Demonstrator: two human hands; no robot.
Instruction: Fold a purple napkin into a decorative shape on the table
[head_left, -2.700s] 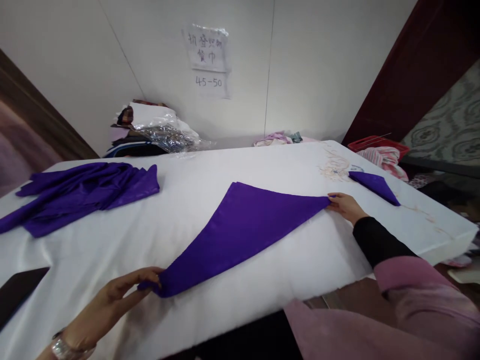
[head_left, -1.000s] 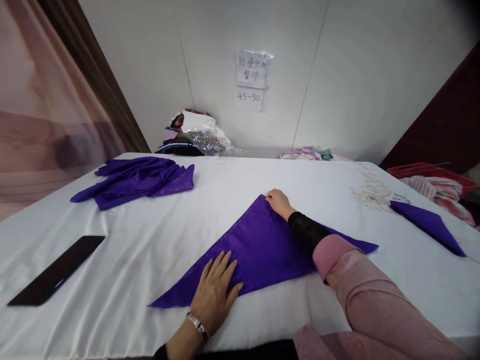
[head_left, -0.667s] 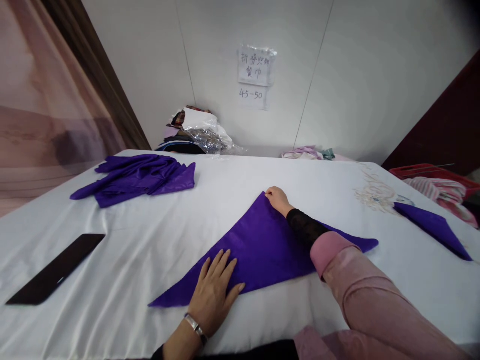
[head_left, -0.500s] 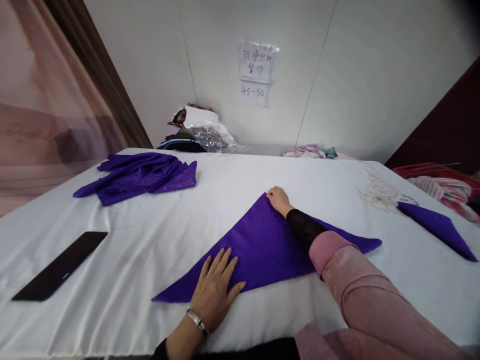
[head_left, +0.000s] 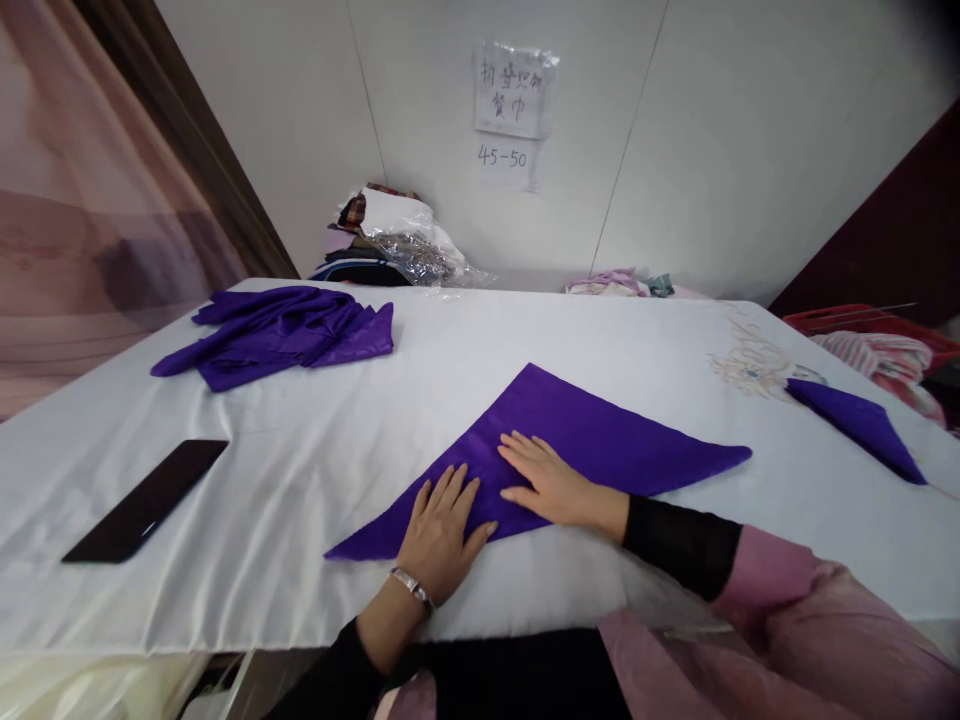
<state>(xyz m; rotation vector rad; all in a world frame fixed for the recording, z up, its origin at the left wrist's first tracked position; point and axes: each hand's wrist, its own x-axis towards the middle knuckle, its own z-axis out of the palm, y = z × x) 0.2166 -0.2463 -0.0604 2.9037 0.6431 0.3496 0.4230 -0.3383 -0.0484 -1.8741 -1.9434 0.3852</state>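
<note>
A purple cloth [head_left: 592, 430] lies as a flat triangle on the white-covered table, its peak pointing toward the wall. My left hand [head_left: 442, 530], with a bracelet at the wrist, rests flat on the cloth's lower left part, fingers spread. Just right of it, my right hand [head_left: 551, 485] lies on the middle of the cloth with its fingers stretched out. Neither hand grips anything. A heap of purple cloths [head_left: 292, 335] sits at the back left, and a smaller folded purple cloth [head_left: 862, 425] at the right.
A dark flat slab [head_left: 146, 505] lies on the white tablecloth [head_left: 285, 440] at the left. Folded fabrics in clear plastic [head_left: 397, 235] are piled beyond the far edge. A red basket [head_left: 832, 318] with striped cloth stands at the right. Handwritten papers [head_left: 514, 95] hang on the wall.
My right hand has let go of the cloth's peak and come down toward me onto its middle. My left hand still rests on the cloth. The camera's view has shifted a little.
</note>
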